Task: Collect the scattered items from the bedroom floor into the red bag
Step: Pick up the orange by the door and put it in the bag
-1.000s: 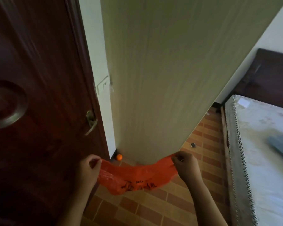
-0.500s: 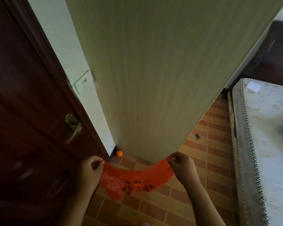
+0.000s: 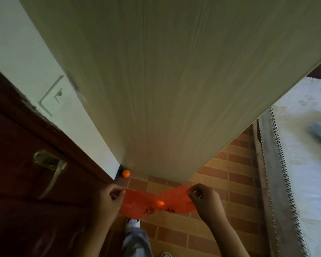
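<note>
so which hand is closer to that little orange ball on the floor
The left hand. The orange ball sits in the corner by the dark door, just above that hand, while the right hand pinches the far end of the red bag.

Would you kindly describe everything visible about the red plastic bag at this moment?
The thin red plastic bag looks translucent and crinkled, with black printed marks near its lower edge. It hangs stretched above the brick-patterned floor, sagging in the middle. The left hand pinches its left edge and the right hand pinches its right edge. A bright orange spot shows at its middle; whether that is an item or light, I cannot tell.
</note>
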`<state>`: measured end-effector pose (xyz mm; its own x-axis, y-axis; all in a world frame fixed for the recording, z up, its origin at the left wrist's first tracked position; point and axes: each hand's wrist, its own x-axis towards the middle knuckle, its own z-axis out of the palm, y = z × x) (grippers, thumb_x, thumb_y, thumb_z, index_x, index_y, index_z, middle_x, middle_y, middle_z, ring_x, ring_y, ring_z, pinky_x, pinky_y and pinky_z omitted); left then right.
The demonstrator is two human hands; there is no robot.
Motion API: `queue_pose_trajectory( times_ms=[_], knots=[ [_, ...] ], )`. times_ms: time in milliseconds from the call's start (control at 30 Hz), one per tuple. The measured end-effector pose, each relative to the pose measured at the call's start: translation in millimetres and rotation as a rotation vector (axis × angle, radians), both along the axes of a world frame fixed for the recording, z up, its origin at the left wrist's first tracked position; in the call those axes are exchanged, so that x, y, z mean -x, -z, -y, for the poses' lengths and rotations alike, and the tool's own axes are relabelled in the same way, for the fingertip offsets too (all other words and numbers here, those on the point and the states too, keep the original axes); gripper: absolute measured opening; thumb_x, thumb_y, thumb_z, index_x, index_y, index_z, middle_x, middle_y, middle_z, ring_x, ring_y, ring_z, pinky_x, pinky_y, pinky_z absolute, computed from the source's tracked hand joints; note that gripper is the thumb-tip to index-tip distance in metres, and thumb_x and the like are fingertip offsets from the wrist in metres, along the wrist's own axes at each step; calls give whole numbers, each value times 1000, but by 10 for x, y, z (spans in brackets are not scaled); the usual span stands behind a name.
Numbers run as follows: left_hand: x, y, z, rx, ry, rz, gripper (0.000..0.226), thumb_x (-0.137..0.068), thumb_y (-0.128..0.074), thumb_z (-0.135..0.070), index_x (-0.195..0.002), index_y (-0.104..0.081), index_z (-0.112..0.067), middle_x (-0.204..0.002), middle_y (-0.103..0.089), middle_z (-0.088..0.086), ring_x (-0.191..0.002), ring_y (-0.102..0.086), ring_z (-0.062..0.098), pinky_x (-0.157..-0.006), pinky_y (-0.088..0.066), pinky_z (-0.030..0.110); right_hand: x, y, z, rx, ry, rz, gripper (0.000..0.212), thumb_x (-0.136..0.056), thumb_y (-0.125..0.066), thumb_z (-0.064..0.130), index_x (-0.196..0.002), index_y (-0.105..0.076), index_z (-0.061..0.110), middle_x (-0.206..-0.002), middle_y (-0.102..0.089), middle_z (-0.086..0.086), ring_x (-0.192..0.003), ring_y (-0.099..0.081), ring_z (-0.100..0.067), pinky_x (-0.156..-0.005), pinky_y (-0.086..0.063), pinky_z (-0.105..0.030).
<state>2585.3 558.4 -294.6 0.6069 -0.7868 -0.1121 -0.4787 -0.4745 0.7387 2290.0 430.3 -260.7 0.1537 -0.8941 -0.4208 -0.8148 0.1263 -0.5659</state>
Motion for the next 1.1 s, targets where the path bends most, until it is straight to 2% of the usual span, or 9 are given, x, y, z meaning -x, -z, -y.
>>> queue_pose_trajectory(
  times_ms=[133, 267, 400, 467, 567, 733, 833, 1000, 1100],
  knots=[
    [-222, 318, 326, -56, 73, 5, 21, -79, -85, -4, -77, -74, -22, -71, -71, -10, -69, -65, 0, -61, -47, 21, -214, 290, 162, -51, 34, 0, 6, -95, -70, 32, -91, -71, 35, -75, -70, 12, -68, -66, -3, -57, -50, -22],
    [-406, 786, 569, -133, 160, 22, 16, -84, -83, -14, -85, -73, -27, -79, -72, -12, -74, -66, 1, -64, -53, 21, -451, 739, 365, -68, 73, 20, 7, -96, -70, 33, -91, -71, 37, -76, -70, 11, -67, -66, -5, -57, -50, -24],
    [-488, 1368, 748, -118, 206, 16, 18, -80, -85, -8, -87, -77, -21, -77, -67, -19, -71, -63, -5, -64, -43, 9, -605, 1374, 501, -79, 64, 19, 7, -96, -70, 33, -90, -71, 37, -74, -70, 11, -67, -65, -4, -59, -52, -27],
    [-525, 1730, 814, -107, 225, 21, 18, -80, -86, -6, -87, -77, -20, -77, -65, -21, -70, -62, -6, -64, -43, 9, -651, 1759, 551, -79, 51, 24, 9, -94, -71, 32, -87, -71, 38, -73, -69, 11, -66, -64, -3, -59, -50, -26],
    [-581, 2392, 880, -81, 224, 47, 18, -81, -83, -5, -87, -77, -21, -82, -70, -14, -72, -63, -2, -65, -49, 15, -681, 2377, 619, -67, 21, 44, 12, -93, -73, 31, -84, -71, 38, -70, -69, 10, -65, -63, -3, -58, -47, -22],
    [-658, 3506, 1002, -77, 273, 93, 19, -86, -80, -13, -87, -73, -31, -88, -71, -15, -79, -67, 6, -68, -59, 35, -629, 3440, 738, -33, -12, 43, 14, -90, -76, 28, -80, -70, 36, -64, -64, 10, -60, -59, -3, -57, -45, -24],
    [-631, 4023, 1078, -40, 295, 108, 18, -87, -79, -14, -87, -72, -31, -88, -70, -15, -80, -67, 7, -68, -58, 34, -582, 3984, 816, 2, -27, 47, 10, -91, -76, 29, -84, -72, 35, -62, -63, 12, -59, -58, 0, -53, -40, -19],
    [-636, 4693, 1302, -5, 298, 157, 18, -85, -81, -10, -87, -74, -26, -86, -71, -8, -77, -68, 12, -69, -59, 35, -589, 4752, 976, 54, -71, 44, 7, -95, -72, 32, -93, -69, 39, -64, -64, 5, -57, -57, -5, -53, -43, -26],
    [-621, 4939, 1433, 46, 305, 183, 18, -83, -82, -10, -83, -74, -26, -81, -69, -14, -75, -67, 6, -68, -58, 31, -634, 5104, 1071, 149, -146, 29, 12, -97, -70, 36, -108, -69, 40, -64, -61, 8, -58, -57, -4, -52, -41, -20]
  ],
)
